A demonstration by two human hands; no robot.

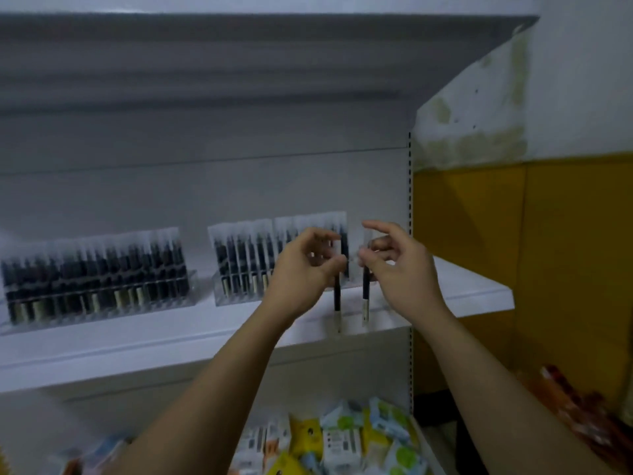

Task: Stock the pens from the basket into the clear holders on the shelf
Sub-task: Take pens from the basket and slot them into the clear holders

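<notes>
Two black pens (337,296) with white ends hang upright before the white shelf (479,289), beside well-filled clear holders (102,296).

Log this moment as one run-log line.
left hand pinches left pen | right hand pinches right pen | both pens hang upright by holder | not yet inserted

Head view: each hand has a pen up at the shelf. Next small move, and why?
Probably move the left hand's pen into the right end of the right clear holder. That pen hangs upright just in front of it; the right hand pinches a second pen beside it. Blur hides which slots are free.
</notes>
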